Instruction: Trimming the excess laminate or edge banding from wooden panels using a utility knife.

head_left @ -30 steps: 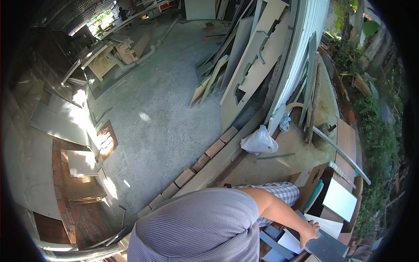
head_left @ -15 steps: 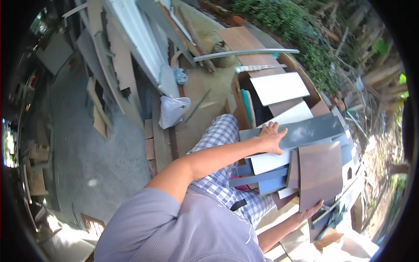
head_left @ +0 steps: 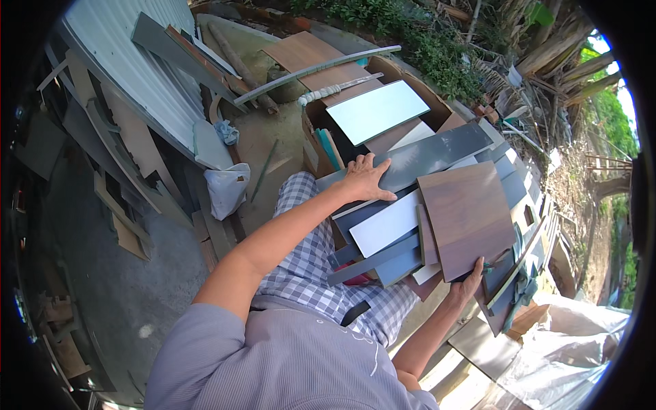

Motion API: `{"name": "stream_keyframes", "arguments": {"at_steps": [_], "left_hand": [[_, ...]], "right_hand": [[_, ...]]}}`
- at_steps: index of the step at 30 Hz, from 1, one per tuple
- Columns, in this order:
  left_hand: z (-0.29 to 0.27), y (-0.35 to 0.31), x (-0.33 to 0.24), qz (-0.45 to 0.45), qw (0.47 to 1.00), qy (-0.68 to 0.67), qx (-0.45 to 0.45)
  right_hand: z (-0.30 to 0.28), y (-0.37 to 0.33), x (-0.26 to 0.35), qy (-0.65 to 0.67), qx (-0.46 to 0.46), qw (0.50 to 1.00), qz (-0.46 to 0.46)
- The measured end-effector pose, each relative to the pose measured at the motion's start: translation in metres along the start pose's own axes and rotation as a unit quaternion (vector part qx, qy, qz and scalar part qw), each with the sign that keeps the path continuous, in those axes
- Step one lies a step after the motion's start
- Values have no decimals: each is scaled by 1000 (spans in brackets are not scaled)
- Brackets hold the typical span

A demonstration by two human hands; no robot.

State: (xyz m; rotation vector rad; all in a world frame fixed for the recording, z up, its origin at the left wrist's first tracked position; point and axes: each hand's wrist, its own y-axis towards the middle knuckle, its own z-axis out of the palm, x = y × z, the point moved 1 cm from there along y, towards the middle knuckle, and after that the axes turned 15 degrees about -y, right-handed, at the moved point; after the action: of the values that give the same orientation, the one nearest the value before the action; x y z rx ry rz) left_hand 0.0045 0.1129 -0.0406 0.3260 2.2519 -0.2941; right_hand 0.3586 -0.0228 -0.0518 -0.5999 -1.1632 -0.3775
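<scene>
My left hand (head_left: 365,179) lies with fingers spread on a long dark grey board (head_left: 437,154). At the lower edge of a brown wood-grain panel (head_left: 466,212), my right hand (head_left: 468,283) grips the edge; some of its fingers are hidden. The panel lies over the right part of a heap of offcut boards. Beside it are a small white board (head_left: 386,224) and a narrow grey-blue strip (head_left: 374,260). Farther off, a glossy white board (head_left: 378,111) rests across a cardboard box (head_left: 311,140).
A wrapped stick (head_left: 335,89) and a long curved grey strip (head_left: 318,74) cross the box's far side. Leaning sheets and corrugated metal (head_left: 137,61) stand at left, near a white plastic bag (head_left: 227,190). Clear plastic sheeting (head_left: 567,348) lies at lower right. Shrubs (head_left: 437,61) grow behind.
The view has swung, so the heap and both hands appear farther left. My left hand stays on the grey board, and my right hand stays at the brown panel's lower edge.
</scene>
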Motion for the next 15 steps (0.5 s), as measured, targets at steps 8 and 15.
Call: {"name": "stream_keyframes", "arguments": {"at_steps": [8,15], "left_hand": [[-13,8,5,-43,998,15,36],[-30,49,53,-80,919,-266,-280]], "right_hand": [[17,-12,-1,-79,-17,994,-68],[-23,-32,3,-29,-89,993,-67]]}}
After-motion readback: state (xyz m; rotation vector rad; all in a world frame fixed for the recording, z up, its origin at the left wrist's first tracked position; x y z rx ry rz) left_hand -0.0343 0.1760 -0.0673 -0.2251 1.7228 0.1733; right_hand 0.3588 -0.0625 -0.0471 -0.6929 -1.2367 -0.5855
